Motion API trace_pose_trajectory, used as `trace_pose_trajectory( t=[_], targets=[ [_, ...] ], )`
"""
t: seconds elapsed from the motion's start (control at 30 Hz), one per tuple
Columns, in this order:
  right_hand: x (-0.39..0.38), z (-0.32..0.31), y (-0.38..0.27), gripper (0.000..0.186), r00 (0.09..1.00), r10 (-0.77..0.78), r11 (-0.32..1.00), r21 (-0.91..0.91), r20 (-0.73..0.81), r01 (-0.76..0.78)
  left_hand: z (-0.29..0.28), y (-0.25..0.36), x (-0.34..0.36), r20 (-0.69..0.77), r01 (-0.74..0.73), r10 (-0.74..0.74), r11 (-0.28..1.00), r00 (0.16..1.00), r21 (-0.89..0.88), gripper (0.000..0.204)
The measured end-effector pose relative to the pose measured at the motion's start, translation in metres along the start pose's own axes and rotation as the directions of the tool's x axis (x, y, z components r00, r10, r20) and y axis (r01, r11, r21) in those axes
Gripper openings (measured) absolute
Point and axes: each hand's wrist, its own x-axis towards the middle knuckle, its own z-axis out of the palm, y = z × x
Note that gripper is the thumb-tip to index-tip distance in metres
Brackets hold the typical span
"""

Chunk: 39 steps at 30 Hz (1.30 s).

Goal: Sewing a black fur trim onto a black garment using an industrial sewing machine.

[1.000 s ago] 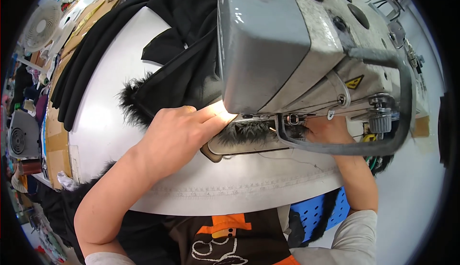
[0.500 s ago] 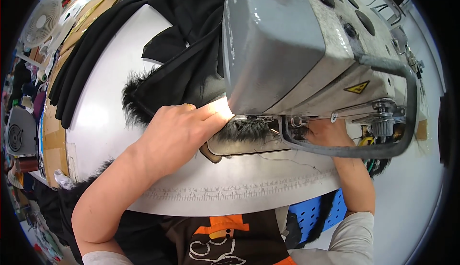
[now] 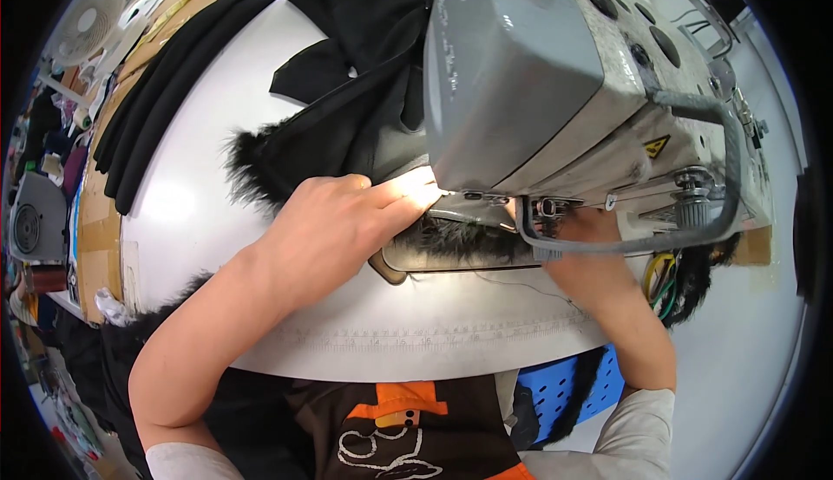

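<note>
A black garment (image 3: 330, 146) with a fur trim (image 3: 460, 239) lies on the white table of a grey sewing machine (image 3: 512, 72). To the left of the presser foot, my left hand (image 3: 338, 224) pinches the garment's edge, its fingertips brightly lit by the lamp. My right hand (image 3: 590, 250) is on the other side of the presser foot, partly covered by the machine's head and curved guard bar (image 3: 633, 241). Most of its fingers are hidden there. Between the hands the dark fur runs along under the machine head, over a metal plate (image 3: 460, 261).
More black cloth (image 3: 186, 72) curves along the table's left side. A loose thread (image 3: 529, 287) lies near the printed ruler (image 3: 408, 338). Beside my right forearm are a small yellow and green roll (image 3: 661, 285) and black fur (image 3: 692, 285). A blue perforated basket (image 3: 555, 398) stands below the table edge.
My right hand has come left and nearer, closer to the presser foot, and more of its wrist shows. My left hand keeps its place on the garment. The whole view has shifted slightly.
</note>
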Motion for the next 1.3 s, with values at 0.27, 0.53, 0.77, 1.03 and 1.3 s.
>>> trace_pose_trajectory(
  t=[0.27, 0.53, 0.77, 1.03, 1.3],
  targets=[
    [0.03, -0.018, -0.038, 0.039, 0.919, 0.247, 0.476, 0.788, 0.307, -0.391, 0.004, -0.003, -0.005, -0.107, -0.08, 0.092, 0.99, 0.99, 0.116, 0.041],
    [0.021, -0.019, -0.011, 0.049, 0.99, -0.144, 0.854, 0.505, 0.002, 0.124, -0.005, -0.005, -0.01, -0.116, -0.11, 0.128, 0.982, 0.985, 0.155, 0.041],
    [0.018, -0.017, -0.026, 0.05, 0.983, -0.174, 0.914, 0.381, 0.062, 0.138, -0.006, 0.003, -0.014, -0.057, -0.18, 0.196, 0.96, 0.979, 0.212, 0.045],
    [0.022, 0.012, -0.016, 0.031, 0.984, 0.133, 0.795, 0.58, 0.117, -0.177, -0.008, -0.009, 0.003, -0.121, -0.156, 0.194, 0.95, 0.973, 0.27, 0.034],
    [0.027, 0.0, -0.008, 0.017, 0.998, -0.009, 0.874, 0.484, -0.064, 0.039, -0.006, 0.021, -0.005, -0.139, -0.111, 0.16, 0.945, 0.977, 0.309, 0.039]
  ],
)
